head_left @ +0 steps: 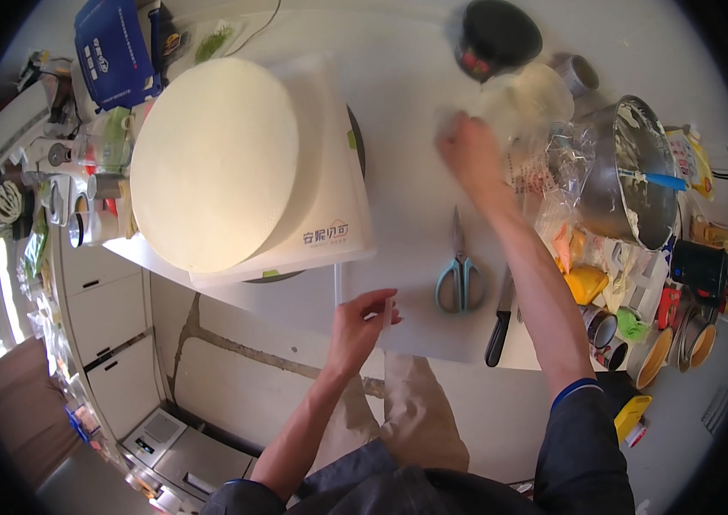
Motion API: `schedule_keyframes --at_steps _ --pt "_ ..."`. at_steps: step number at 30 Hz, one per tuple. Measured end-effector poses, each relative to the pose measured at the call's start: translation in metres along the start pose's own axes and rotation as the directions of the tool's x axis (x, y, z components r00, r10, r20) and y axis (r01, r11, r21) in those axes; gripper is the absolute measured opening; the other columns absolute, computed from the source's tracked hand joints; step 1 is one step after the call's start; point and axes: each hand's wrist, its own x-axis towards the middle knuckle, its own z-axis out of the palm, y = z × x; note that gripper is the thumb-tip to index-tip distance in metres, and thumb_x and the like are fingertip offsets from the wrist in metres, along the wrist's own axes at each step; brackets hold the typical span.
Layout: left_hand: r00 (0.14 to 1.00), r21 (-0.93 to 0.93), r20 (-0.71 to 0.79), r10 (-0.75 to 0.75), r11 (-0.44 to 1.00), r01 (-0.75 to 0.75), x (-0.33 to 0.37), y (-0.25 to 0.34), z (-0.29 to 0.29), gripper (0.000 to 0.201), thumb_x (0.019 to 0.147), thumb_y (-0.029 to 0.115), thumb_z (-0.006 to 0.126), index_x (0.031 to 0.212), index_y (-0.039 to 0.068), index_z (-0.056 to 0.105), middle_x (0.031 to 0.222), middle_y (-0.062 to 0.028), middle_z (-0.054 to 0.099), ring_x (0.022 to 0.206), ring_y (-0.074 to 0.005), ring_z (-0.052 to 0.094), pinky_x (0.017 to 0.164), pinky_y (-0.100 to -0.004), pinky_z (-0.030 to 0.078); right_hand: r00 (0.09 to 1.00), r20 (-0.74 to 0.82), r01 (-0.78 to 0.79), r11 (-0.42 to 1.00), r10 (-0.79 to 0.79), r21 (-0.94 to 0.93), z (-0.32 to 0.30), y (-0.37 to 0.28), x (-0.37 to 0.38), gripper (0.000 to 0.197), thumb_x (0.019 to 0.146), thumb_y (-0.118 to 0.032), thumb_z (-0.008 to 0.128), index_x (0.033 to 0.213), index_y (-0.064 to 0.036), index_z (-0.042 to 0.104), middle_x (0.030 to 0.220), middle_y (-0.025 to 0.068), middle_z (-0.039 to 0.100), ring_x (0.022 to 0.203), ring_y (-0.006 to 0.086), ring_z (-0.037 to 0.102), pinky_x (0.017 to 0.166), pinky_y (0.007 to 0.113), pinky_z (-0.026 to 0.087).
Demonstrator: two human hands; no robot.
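My left hand [359, 335] is at the table's near edge, its fingers curled around a short pale translucent strip [388, 311]. Just left of it a thin white stick [337, 281] lies at the edge. My right hand [471, 154] reaches across the table, closed like a fist and smeared by motion; what it holds, if anything, cannot be made out. Beside it is a blurred whitish, see-through shape [523, 96]. Between my arms lie scissors with teal handles [460, 287]. A black-handled knife [498, 335] rests by my right forearm.
A large cream-coloured disc [214, 163] lies on a white printed square sheet [334, 206] at left. At right are a cream-smeared metal bowl [609, 193], a blue-handled spatula [664, 181] and crumpled clear plastic [568, 150]. A black bowl [501, 39] stands far back.
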Motion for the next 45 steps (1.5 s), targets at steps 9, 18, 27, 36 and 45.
schedule_keyframes --at_steps 9,18,27,36,45 --pt "0.959 0.254 -0.028 0.282 0.930 -0.266 0.027 -0.021 0.007 0.025 0.087 0.002 0.075 0.112 0.003 0.076 0.096 -0.0090 0.070 0.075 -0.0168 0.065 0.069 -0.0300 0.054 0.963 0.240 -0.046 0.799 -0.125 0.600 -0.041 -0.035 -0.189 0.013 0.086 0.002 0.067 0.098 -0.0017 0.071 0.101 0.0154 0.067 0.078 0.0302 0.070 0.070 0.038 0.057" --pt "0.806 0.457 0.127 0.577 0.687 -0.564 0.029 -0.042 0.004 0.023 0.085 0.001 0.075 0.107 0.003 0.077 0.102 -0.0112 0.071 0.081 -0.0242 0.069 0.074 -0.0331 0.054 0.986 0.124 0.015 0.800 -0.111 0.599 -0.007 -0.039 -0.265 0.025 0.090 0.007 0.061 0.112 -0.0014 0.069 0.106 0.0140 0.067 0.088 0.0349 0.069 0.075 0.042 0.057" --pt "0.654 0.462 0.251 0.714 0.505 -0.729 0.036 -0.054 0.000 0.016 0.087 0.005 0.076 0.102 0.001 0.075 0.096 -0.0119 0.068 0.076 -0.0285 0.066 0.067 -0.0377 0.053 0.984 0.131 0.044 0.888 -0.117 0.458 -0.020 -0.046 -0.279 0.038 0.087 0.010 0.060 0.123 0.0030 0.067 0.103 0.0185 0.068 0.086 0.0366 0.069 0.074 0.042 0.056" --pt "0.604 0.413 0.319 0.731 0.466 -0.782 0.044 -0.063 -0.010 0.015 0.087 0.002 0.075 0.102 -0.002 0.073 0.097 -0.0093 0.068 0.073 -0.0209 0.063 0.064 -0.0327 0.050 0.991 0.117 -0.001 0.862 -0.067 0.506 -0.046 -0.059 -0.271 0.025 0.087 -0.002 0.071 0.112 -0.0011 0.072 0.098 0.0156 0.070 0.081 0.0322 0.069 0.069 0.039 0.055" --pt "0.738 0.409 0.269 0.619 0.621 -0.669 0.024 -0.054 0.000 0.017 0.088 0.003 0.072 0.105 0.002 0.075 0.090 -0.0121 0.069 0.072 -0.0260 0.065 0.065 -0.0362 0.052 0.990 -0.044 0.136 0.811 -0.135 0.569 -0.027 -0.059 -0.281 0.018 0.087 -0.002 0.074 0.104 -0.0014 0.071 0.096 0.0103 0.066 0.079 0.0289 0.065 0.070 0.038 0.054"
